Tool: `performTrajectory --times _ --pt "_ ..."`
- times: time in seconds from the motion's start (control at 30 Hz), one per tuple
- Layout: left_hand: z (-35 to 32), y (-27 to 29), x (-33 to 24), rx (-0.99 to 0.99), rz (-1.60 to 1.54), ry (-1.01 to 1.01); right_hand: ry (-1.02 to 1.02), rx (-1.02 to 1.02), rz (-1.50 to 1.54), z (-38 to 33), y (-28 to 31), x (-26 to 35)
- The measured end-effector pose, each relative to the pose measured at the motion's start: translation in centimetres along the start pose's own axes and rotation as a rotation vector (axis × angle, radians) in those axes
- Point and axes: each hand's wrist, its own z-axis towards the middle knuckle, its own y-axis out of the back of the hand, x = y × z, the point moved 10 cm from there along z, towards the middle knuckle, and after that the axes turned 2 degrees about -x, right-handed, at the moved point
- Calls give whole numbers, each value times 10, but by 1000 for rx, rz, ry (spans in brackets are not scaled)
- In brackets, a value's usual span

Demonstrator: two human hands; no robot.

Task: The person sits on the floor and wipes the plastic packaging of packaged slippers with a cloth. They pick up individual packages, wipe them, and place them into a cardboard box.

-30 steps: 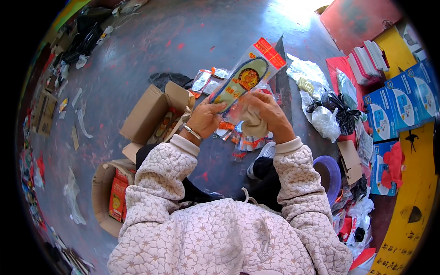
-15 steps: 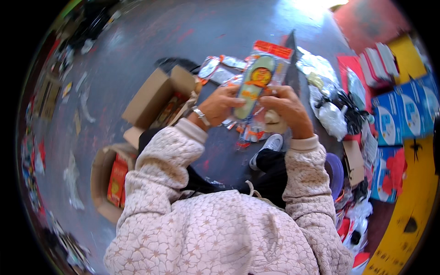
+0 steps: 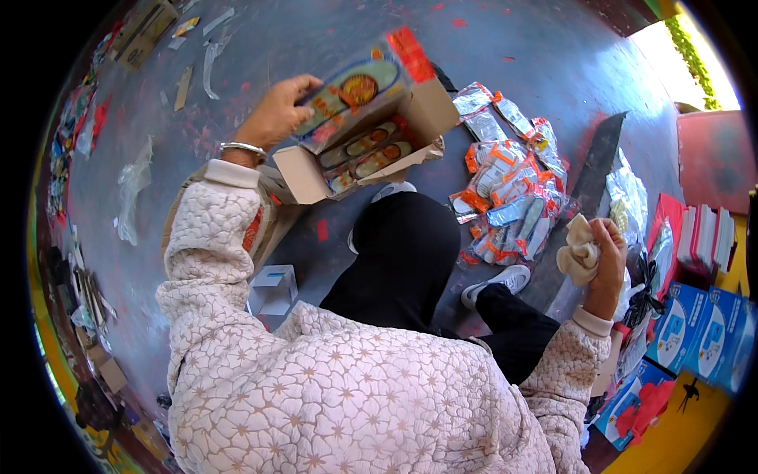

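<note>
My left hand (image 3: 276, 113) grips one end of a clear packet of insoles (image 3: 359, 88) with a red-orange top strip. It holds the packet tilted over an open cardboard box (image 3: 303, 178), where similar packets lie side by side. Far to the right, my right hand (image 3: 609, 265) pinches a crumpled cream cloth (image 3: 580, 254). Between the hands, a loose pile of silver and orange insole packets (image 3: 509, 189) lies on the floor.
A second carton (image 3: 272, 233) stands beside the open box, near a small white box (image 3: 274, 288). A dark raised metal edge (image 3: 588, 189) runs right of the pile. Blue boxes (image 3: 699, 324) and plastic bags lie farther right. Scraps litter the left floor.
My left hand has carried the insole packet leftward over the open box. The right hand has let go of the packet and moved right with the cloth. The view has shifted.
</note>
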Motion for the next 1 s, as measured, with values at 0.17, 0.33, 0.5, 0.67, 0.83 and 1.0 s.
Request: performTrajectory --times 0.17,0.33,0.5,0.67,0.83,1.0 --pt "41 -38 136 22 30 165 -37 23 -96 18 -18 -19" --pt "72 -87 217 88 116 210 -81 37 -185 30 -43 -24" --pt "95 -159 258 164 166 223 -101 95 -229 39 -63 -36" --pt "106 -218 314 202 650 349 -135 80 -245 42 -66 -42" --pt "109 -225 306 102 922 261 -99 30 -363 37 -60 -34" --pt "114 -206 277 24 1023 7 41 14 -510 40 -46 -13"
